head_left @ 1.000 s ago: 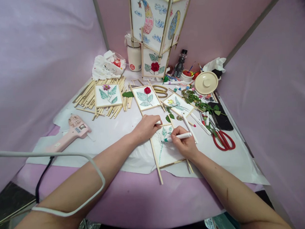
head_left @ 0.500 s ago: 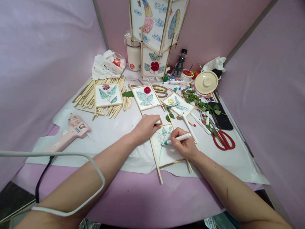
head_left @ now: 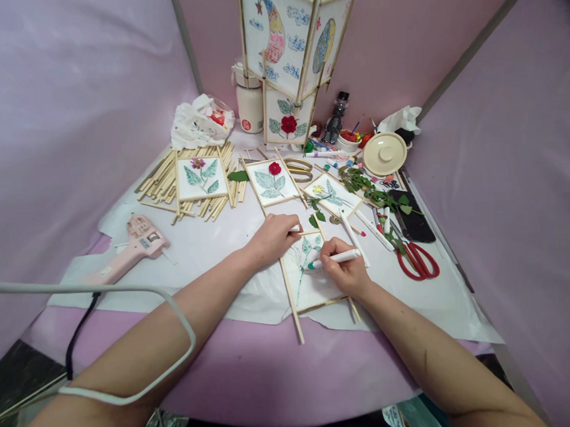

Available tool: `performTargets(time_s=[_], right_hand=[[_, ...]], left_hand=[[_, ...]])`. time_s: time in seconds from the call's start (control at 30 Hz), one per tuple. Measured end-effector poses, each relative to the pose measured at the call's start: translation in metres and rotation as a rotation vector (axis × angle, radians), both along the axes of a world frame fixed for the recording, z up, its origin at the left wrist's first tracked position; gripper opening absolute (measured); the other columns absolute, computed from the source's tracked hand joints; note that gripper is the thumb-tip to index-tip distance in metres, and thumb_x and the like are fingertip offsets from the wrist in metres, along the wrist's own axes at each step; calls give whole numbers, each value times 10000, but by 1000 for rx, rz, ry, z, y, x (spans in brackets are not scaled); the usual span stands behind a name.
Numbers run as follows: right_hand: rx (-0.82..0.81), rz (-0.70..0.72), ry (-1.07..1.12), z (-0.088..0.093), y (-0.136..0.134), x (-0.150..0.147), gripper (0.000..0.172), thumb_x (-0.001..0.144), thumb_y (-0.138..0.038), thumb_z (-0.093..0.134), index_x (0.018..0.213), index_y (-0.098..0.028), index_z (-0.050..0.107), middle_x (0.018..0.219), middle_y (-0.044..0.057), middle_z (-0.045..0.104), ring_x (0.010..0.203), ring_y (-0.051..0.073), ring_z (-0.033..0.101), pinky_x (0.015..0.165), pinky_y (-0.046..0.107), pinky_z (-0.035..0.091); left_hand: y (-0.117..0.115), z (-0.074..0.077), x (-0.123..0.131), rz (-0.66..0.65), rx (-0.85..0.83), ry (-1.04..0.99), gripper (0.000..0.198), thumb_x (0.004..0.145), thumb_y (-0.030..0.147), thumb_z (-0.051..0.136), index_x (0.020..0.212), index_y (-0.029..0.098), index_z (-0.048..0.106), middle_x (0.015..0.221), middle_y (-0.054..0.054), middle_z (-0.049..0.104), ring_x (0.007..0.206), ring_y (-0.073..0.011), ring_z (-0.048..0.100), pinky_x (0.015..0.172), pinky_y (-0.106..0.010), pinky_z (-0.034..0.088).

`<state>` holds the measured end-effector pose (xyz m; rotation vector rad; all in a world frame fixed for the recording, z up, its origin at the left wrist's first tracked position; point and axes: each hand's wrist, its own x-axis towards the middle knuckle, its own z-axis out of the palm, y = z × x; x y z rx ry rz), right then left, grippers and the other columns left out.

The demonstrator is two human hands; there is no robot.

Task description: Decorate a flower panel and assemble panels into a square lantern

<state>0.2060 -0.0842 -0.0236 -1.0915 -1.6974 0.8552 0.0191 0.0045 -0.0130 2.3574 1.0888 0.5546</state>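
My right hand (head_left: 343,269) is closed round a white marker (head_left: 346,255) with a green end, whose tip is at the stem drawn on a white panel (head_left: 316,290) framed with thin wooden sticks. The panel carries a green stem and several dotted green leaves. My left hand (head_left: 279,234) rests at the panel's upper left edge, fingers closed on a small white piece that looks like a marker cap; most of it is hidden. Just beyond the right hand lies another white marker (head_left: 354,237). Behind stand finished-looking flower panels, one with a red rose (head_left: 275,169).
A pink glue gun (head_left: 139,243) lies at left, near a pile of wooden sticks (head_left: 160,180). Red-handled scissors (head_left: 417,260), leafy sprigs (head_left: 358,178) and a cream lid (head_left: 386,154) are at right. A tall lantern (head_left: 289,123) stands at the back. A pale cable (head_left: 128,286) crosses my left forearm.
The marker in my right hand has tilted slightly, its rear end shifting a little to the right. My left hand stays in place on the panel.
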Motion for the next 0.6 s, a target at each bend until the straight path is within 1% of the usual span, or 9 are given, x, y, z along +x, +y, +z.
performTargets(time_s=[0.13,0.3,0.37,0.6], right_hand=[[4,24,1,0,0,0,152,867,-258,524,727,-206,500,605,-26,471,535,125,406,517,270,317],[-20,-84,77,-5,0,2,145,890,-281,527,765,-213,505,570,-41,453,489,119,371,482,268,285],[-34,-101,84,-6,1,2,139,890,-285,536,773,-215,508,567,-42,453,485,119,370,473,268,278],[-7,-69,23,-2,2,-1,143,876,-261,540,747,-210,507,580,-44,446,498,112,367,487,266,284]], left_hand=[[0,-2,0,0,9,-6,50,844,204,560,864,199,606,745,1,666,791,-205,612,865,-365,377],[0,-1,0,4,-12,-6,42,841,202,568,857,196,607,741,3,663,785,-200,610,868,-362,376],[0,0,1,7,-13,-6,38,839,202,573,857,197,607,737,5,663,784,-200,611,873,-365,373],[-1,1,1,10,-20,-2,43,844,200,574,870,197,608,750,2,669,807,-204,614,887,-370,372]])
